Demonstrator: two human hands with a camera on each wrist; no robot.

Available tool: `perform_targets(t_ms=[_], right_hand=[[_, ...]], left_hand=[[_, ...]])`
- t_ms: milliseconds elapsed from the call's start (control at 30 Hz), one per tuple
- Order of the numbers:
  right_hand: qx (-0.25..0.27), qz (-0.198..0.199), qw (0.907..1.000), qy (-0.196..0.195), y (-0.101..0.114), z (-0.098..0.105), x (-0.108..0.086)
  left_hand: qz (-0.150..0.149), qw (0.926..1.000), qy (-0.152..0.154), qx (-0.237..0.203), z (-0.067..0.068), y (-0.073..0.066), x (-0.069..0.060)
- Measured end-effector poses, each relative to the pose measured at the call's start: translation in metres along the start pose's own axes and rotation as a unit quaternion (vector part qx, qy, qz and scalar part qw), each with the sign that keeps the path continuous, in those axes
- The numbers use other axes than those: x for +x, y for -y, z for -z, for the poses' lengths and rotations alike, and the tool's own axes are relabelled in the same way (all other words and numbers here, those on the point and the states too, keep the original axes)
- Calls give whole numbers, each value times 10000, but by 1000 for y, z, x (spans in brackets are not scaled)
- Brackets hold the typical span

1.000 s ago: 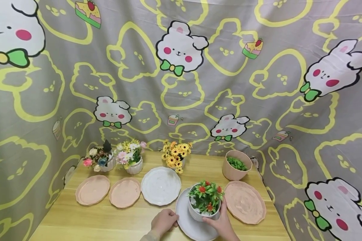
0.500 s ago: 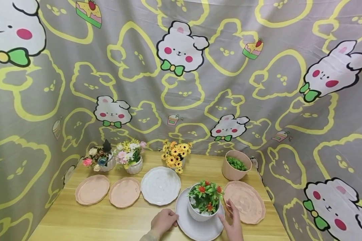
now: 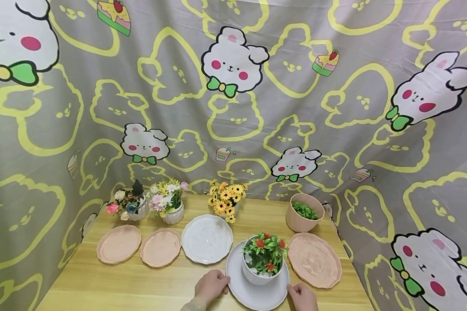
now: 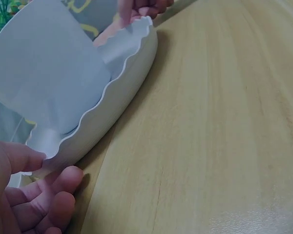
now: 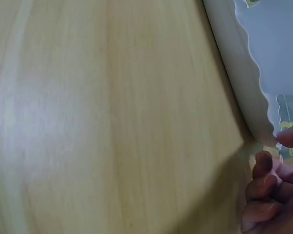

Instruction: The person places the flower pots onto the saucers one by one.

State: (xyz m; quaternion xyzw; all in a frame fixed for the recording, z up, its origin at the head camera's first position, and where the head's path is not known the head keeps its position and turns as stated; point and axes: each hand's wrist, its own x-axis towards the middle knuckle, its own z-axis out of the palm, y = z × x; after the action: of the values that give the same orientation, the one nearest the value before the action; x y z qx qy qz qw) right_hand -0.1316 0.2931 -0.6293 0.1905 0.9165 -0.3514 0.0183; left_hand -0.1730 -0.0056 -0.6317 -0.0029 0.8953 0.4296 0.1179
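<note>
A white round plant saucer (image 3: 236, 283) with a wavy rim rests near the table's front. On it, a little toward the back right, stands a white pot (image 3: 258, 276) holding a plant with green leaves and red flowers (image 3: 267, 251). My left hand (image 3: 211, 286) pinches the saucer's left rim, the thumb over the edge and fingers curled below, as the left wrist view shows on the saucer wall (image 4: 118, 105). At the right rim, my right hand (image 3: 302, 297) pinches the edge; in the right wrist view its thumb (image 5: 290, 136) touches the rim.
Pink saucers (image 3: 119, 244) (image 3: 161, 248) and a white saucer (image 3: 207, 239) lie to the left, a larger pink saucer (image 3: 314, 260) to the right. Behind stand pots with mixed flowers (image 3: 128, 205), pastel flowers (image 3: 167, 201), yellow flowers (image 3: 226, 198), and a pink pot (image 3: 301, 222) of greenery.
My right hand has let go of the white pot, moved down and right, and taken hold of the saucer's right rim. The left hand, pot and saucer have stayed in place.
</note>
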Motion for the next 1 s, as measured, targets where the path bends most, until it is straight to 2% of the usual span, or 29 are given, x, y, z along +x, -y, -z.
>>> perform_targets(t_ms=[167,300,433,567,700,767,900,1000], right_hand=[[-9,85,9996,283,4,-3,3],[-5,46,9994,340,4,-3,5],[50,73,9997,228,3,-4,7],[275,148,9995,54,3,-4,12],[830,46,9965,-16,5,-3,17],[1226,-76,9924,8,7,-4,19],[1987,-214,9798,31,13,-6,24],[2381,-268,9709,38,17,-7,26]], left_hand=[[-253,9996,91,-5,2,-1,-2],[-435,9988,180,-110,2,-4,-4],[-546,9982,141,-180,1,-6,-1],[-618,9969,143,-475,-2,-8,4],[-498,9920,322,-1110,-9,-11,14],[-324,9880,404,-1458,-12,-11,19],[-81,9779,407,-2048,-16,-15,27],[13,9732,373,-2270,-19,-19,30]])
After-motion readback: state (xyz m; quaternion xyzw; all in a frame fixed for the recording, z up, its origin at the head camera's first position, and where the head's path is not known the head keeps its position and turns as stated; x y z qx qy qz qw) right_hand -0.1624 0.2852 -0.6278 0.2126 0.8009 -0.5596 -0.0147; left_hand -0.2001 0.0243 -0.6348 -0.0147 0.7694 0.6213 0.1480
